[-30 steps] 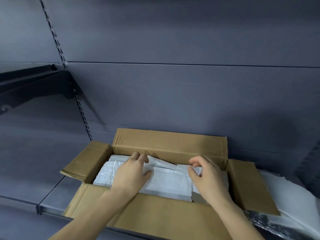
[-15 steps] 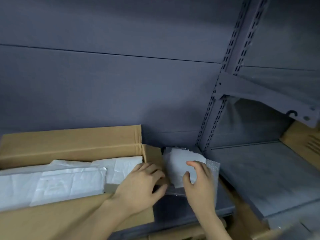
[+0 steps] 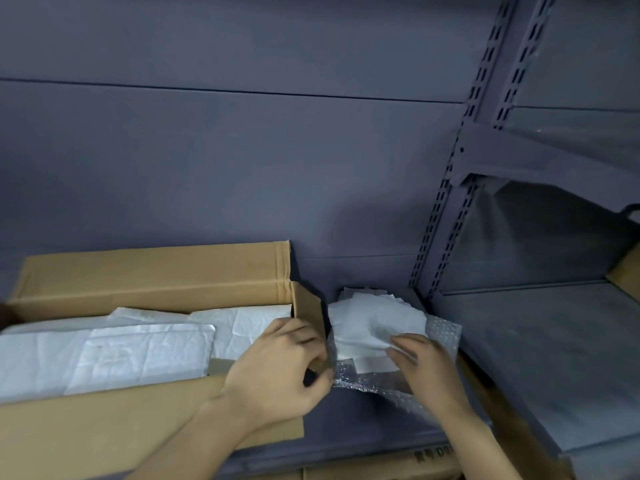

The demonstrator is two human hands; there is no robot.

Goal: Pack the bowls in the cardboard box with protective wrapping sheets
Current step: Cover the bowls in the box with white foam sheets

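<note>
An open cardboard box sits on the grey shelf at the left, its inside covered by white wrapping sheets; no bowl shows. To the right of the box lies a stack of loose white wrapping sheets on bubble wrap. My left hand rests curled over the box's right end flap, touching the bubble wrap's edge. My right hand pinches the near edge of the top sheet of the stack.
The grey back panel rises behind the box. A slotted upright divides this bay from another grey shelf at the right. Brown cardboard shows at the far right, and another carton lies below the shelf edge.
The view swung right from the box to the sheet stack. My right hand left the box and now pinches a loose sheet; my left hand shifted to the box's right end flap.
</note>
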